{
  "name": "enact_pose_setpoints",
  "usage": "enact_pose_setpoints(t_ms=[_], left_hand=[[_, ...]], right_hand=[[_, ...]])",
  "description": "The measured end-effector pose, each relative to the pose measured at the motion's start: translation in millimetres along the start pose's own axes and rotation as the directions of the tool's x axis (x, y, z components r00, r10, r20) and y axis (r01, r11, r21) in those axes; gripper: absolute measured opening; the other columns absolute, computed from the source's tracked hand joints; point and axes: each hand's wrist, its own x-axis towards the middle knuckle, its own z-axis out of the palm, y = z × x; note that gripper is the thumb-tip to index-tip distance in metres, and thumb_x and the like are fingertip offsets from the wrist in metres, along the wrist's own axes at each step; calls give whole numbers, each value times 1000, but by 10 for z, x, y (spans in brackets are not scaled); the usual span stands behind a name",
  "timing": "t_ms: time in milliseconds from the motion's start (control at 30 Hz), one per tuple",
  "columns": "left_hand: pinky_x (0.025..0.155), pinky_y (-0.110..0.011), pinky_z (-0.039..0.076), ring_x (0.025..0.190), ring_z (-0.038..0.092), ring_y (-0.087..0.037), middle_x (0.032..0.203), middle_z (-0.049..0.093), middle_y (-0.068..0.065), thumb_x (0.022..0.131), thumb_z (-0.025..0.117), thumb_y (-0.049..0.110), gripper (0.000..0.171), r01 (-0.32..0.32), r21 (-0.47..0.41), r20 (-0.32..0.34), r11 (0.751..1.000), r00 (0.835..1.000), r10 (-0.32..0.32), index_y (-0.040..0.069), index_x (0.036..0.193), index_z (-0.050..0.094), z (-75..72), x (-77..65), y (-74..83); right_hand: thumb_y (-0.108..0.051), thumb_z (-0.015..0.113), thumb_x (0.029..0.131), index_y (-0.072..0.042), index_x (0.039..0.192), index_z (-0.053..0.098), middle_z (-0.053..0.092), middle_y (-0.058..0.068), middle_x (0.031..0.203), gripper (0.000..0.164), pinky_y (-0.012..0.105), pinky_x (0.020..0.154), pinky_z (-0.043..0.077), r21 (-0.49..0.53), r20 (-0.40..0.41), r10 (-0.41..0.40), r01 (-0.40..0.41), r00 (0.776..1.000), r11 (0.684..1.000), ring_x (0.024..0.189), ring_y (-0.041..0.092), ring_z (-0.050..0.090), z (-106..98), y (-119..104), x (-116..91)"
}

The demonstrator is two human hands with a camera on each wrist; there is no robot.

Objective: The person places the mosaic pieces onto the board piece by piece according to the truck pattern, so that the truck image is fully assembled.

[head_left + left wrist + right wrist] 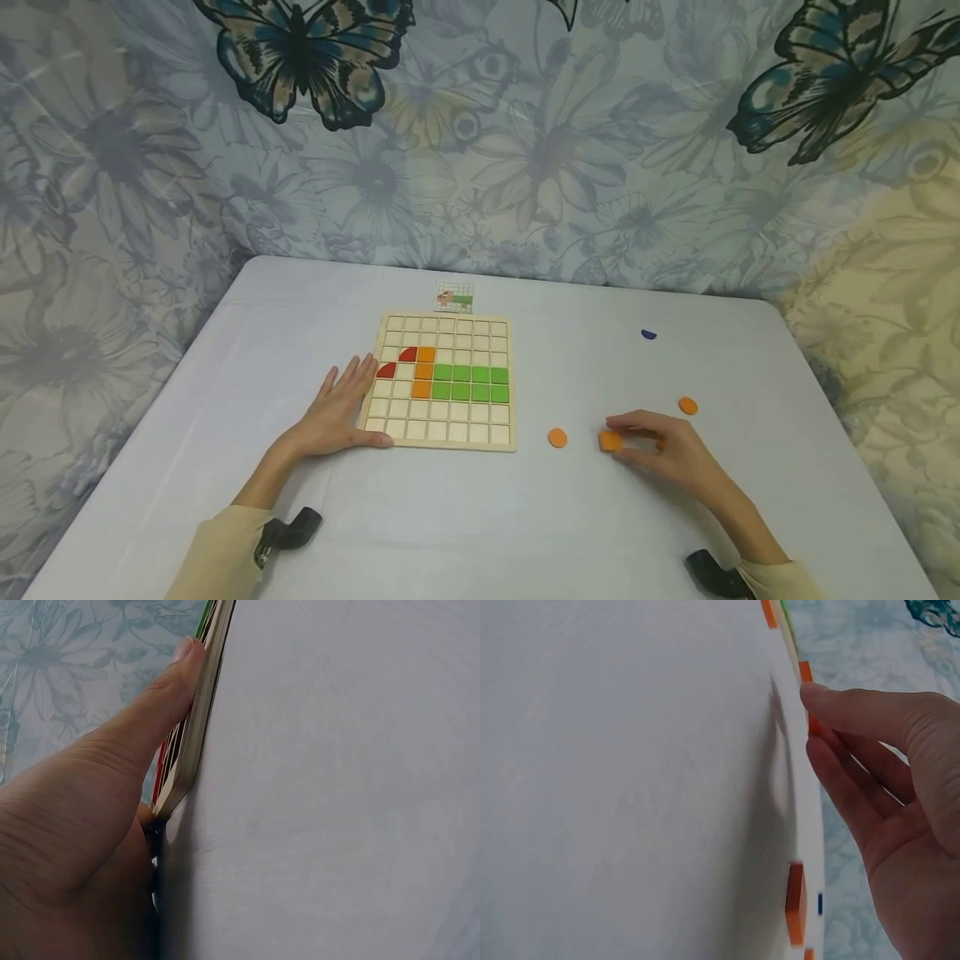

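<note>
A wooden grid board (450, 432) lies on the table with red, orange and green pieces set in its cells. My left hand (333, 417) rests at its lower left corner, fingers extended along the left side and thumb on the near edge. In the left wrist view the thumb (161, 694) lies against the board's rim (196, 735). To the right of the board, my right hand (667, 446) pinches an orange square tile (610, 441) between thumb and fingers. In the right wrist view this tile (805, 672) is seen edge-on, partly covered by the fingertips.
One orange disc (557, 437) lies between board and right hand, another disc (687, 406) beyond that hand. A further orange piece (660, 445) is partly hidden by the right hand. A blue half-disc (648, 334) lies farther back. Behind the board is a small pattern card (453, 297).
</note>
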Motion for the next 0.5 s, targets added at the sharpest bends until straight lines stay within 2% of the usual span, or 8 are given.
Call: enact_pose_setpoints(t_ms=[100,267,333,500], left_hand=[[118,-54,-7,150,-2,-35,164,6,-17,66,79,65,130,2,3,-1,1000,1000,-2,1,156,10,2,-4,2],[118,-54,-7,150,-2,-35,164,6,-16,67,79,65,130,-2,4,5,1000,1000,2,2,157,9,11,-1,-2],[118,-54,-8,150,-2,-35,164,5,-16,67,79,65,129,-4,4,5,1000,1000,4,2,157,9,11,2,1],[118,-53,-8,150,-2,-35,164,5,-17,67,79,63,129,-2,5,5,1000,1000,2,1,157,9,9,6,9]], right_hand=[[0,83,74,-6,113,71,72,3,108,41,19,85,53,13,32,-20,19,999,1000,96,14,68,84,-29,106],[7,83,71,-1,111,71,72,8,107,43,36,82,57,23,42,-24,23,999,999,94,24,69,213,-75,244],[9,82,70,0,109,71,72,11,105,42,37,81,58,35,27,-41,40,999,999,93,26,68,257,-101,285],[7,83,70,-3,109,71,72,7,105,41,25,85,55,68,7,-89,89,996,994,95,21,68,341,-134,357]])
